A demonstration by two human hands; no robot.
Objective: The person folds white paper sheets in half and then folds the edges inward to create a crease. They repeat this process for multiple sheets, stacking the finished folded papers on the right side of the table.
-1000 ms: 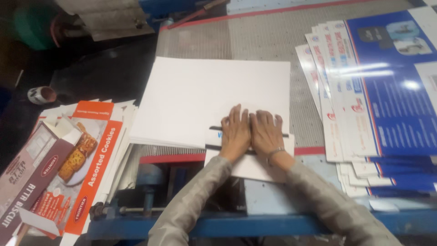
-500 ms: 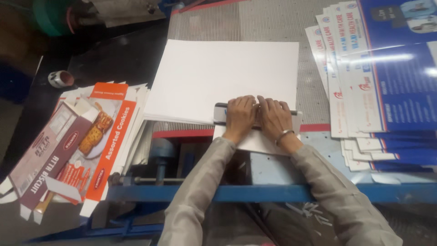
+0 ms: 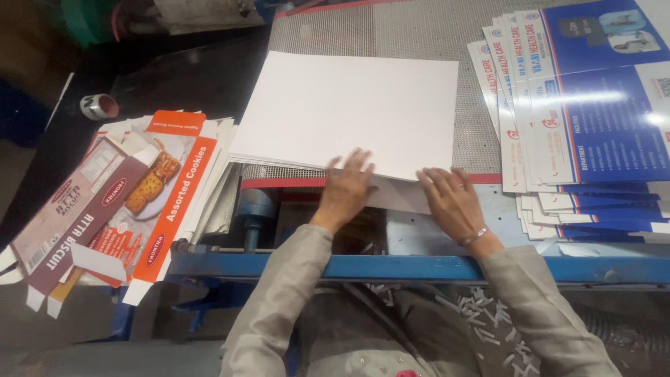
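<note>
Blue-framed counter (image 3: 419,267) with a grey mesh bed across the top and a red strip along the near edge of that mesh. Lying on the mesh, a broad stack of blank white sheets (image 3: 349,105), its near edge overhanging the red strip toward the person. To the right, a fanned pile of blue and white printed cartons (image 3: 593,126), flat, partly overlapping, well apart from the white stack. To the left, lower down, a heap of flattened orange biscuit cartons (image 3: 174,188) with a brown carton (image 3: 63,216) resting aslant on top. Below the counter's front rail, pale paper offcuts (image 3: 481,314) scattered on the floor. Grey sleeves reaching in from the bottom.

Left hand (image 3: 347,188) flat and open, fingers spread, pressing on the near edge of the white stack, nothing gripped. Right hand (image 3: 452,199) also open, palm down, fingertips touching the lower right corner of the same stack, where 1 sheet seems to stick out a little beneath, though hard to tell; a thin metal bangle (image 3: 477,236) at the wrist. The 2 hands apart from each other along that edge.

Far left on the dark surface, a small roll of tape (image 3: 99,107).
</note>
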